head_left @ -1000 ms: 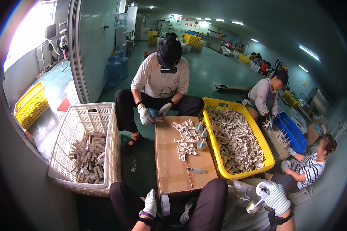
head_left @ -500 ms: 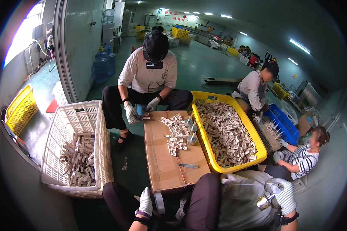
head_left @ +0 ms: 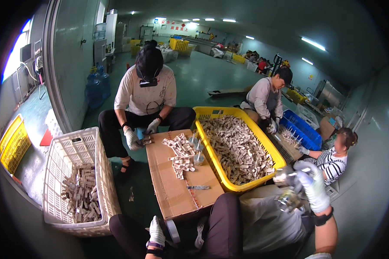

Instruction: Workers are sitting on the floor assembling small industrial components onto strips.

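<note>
My right hand (head_left: pixel 314 190), in a white glove, is raised at the right, its fingers closed round a shiny metal cylinder (head_left: pixel 289 201); motion smears it, and I cannot tell whether there is more than one. My gloved left hand (head_left: pixel 157 233) rests low by my left knee, fingers stretched upward and nothing seen in them. Beside it is a pale roll (head_left: pixel 173 231) against the cardboard box (head_left: pixel 168 194). On the box lie a pile of small pale clip-like pieces (head_left: pixel 179 146), several metal cylinders with upright stems (head_left: pixel 198 159) and a knife (head_left: pixel 198 187).
A yellow crate (head_left: pixel 282 160) full of the same pieces adjoins the box on the right. A white crate (head_left: pixel 107 194) with more stands left. One co-worker (head_left: pixel 145 86) sits opposite with gloved hands at the box. Two others (head_left: pixel 263 97) work at the right near a blue crate (head_left: pixel 304 129).
My right hand has risen, bringing the metal cylinder up with it. The view has turned right, so the scene sits farther left. My left hand stays low.
</note>
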Demonstrator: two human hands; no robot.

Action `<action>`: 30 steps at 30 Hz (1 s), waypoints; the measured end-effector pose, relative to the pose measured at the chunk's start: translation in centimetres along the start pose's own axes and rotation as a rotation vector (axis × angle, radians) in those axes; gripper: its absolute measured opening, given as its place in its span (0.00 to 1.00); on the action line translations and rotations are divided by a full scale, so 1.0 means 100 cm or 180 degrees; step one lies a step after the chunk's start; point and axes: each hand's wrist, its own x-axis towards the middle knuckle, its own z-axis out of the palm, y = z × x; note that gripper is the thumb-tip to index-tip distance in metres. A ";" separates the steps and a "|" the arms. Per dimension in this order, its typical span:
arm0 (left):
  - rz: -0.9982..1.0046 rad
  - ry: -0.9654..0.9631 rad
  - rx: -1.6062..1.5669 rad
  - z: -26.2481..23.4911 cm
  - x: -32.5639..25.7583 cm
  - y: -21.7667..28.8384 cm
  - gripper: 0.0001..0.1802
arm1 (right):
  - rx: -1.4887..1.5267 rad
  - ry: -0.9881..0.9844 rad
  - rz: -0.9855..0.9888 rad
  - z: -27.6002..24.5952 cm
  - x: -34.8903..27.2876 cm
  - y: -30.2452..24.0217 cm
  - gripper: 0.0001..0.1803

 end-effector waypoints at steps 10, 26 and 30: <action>0.0209 0.0028 0.0639 0.014 -0.005 0.015 0.15 | 0.0208 -0.1315 0.0260 0.162 0.142 0.147 0.09; 0.0283 0.0426 0.0356 0.012 -0.009 0.009 0.13 | -0.0129 -0.1392 0.0662 0.301 0.234 0.320 0.24; 0.0187 0.0586 0.0557 0.008 -0.009 0.010 0.14 | -0.0171 -0.1679 0.1027 0.272 0.224 0.269 0.33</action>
